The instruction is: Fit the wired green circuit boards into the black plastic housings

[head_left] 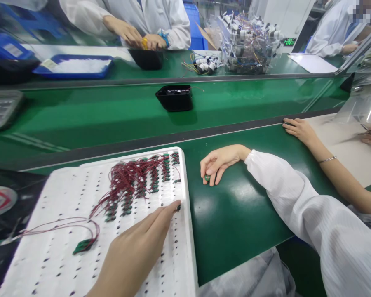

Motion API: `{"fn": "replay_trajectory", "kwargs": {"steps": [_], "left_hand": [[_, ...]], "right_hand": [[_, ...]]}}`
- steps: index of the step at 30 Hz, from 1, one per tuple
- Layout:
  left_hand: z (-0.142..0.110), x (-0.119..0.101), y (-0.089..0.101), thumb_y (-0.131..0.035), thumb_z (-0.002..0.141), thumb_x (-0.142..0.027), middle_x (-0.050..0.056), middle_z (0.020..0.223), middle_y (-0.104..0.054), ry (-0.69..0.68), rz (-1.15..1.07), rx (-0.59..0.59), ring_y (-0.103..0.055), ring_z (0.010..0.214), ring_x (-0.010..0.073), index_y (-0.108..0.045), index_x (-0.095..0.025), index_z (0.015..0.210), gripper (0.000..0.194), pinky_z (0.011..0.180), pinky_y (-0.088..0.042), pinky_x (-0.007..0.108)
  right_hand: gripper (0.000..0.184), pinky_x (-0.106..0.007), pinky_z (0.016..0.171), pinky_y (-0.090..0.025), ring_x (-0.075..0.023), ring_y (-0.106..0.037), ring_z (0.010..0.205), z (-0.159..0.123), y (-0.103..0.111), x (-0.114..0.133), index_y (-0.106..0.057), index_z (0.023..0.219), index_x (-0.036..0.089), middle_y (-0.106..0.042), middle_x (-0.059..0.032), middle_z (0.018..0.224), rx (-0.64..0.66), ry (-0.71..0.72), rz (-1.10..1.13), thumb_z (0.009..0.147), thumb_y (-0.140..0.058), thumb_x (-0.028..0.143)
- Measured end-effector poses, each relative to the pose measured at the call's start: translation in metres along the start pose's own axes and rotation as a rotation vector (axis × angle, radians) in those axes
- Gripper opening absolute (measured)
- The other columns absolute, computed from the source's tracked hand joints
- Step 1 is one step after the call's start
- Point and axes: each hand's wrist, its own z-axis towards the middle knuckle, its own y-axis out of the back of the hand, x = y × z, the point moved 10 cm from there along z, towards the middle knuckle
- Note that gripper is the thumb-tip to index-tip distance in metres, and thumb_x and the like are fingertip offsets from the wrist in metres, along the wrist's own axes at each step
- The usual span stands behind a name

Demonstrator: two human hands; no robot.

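Note:
My left hand (pixel 139 247) reaches over a white foam tray (pixel 58 194) with rows of small slots. Its fingertips are closed at a small dark piece (pixel 178 207) near the tray's right edge; the fingers hide most of it. Small green circuit boards (pixel 155 181) stand in the rows, under a tangle of dark red wires (pixel 126 177). A loose green circuit board (pixel 83 246) with red wires lies flat on the tray's left half. My right hand (pixel 221 161) rests on the green tabletop, its fingers curled around a small round green piece (pixel 207 177).
A black plastic housing (pixel 174 99) sits on the green conveyor (pixel 111 107). Beyond it, a co-worker's hands (pixel 136 37) work above another black housing (pixel 146 59). A blue tray (pixel 74 66) and a wire-filled bin (pixel 250 45) stand there. Another person's arm (pixel 327 161) lies at the right.

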Motion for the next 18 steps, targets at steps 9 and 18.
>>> {"fn": "replay_trajectory", "kwargs": {"steps": [9,18], "left_hand": [[0.006,-0.002,0.005,-0.032,0.104,-0.014,-0.002,0.096,-0.076,0.017,0.007,0.018,-0.074,0.068,0.0153,-0.054,-0.025,0.111,0.026,0.05,-0.05,0.023],[0.004,0.014,0.014,-0.035,0.106,-0.022,0.001,0.083,-0.072,0.22,0.243,0.018,-0.061,0.05,0.0163,-0.063,-0.02,0.102,0.029,0.038,-0.036,0.026]], "right_hand": [[0.051,-0.033,0.084,-0.064,-0.0228,-0.077,0.09,0.0,-0.001,0.001,-0.069,0.097,0.01,-0.076,-0.0111,0.1,0.003,0.003,0.005,0.064,-0.095,0.039],[0.058,-0.033,0.081,-0.065,-0.0228,-0.077,0.088,-0.001,-0.003,0.004,-0.069,0.097,0.009,-0.077,-0.0099,0.097,-0.017,-0.004,0.005,0.058,-0.098,0.041]]}}
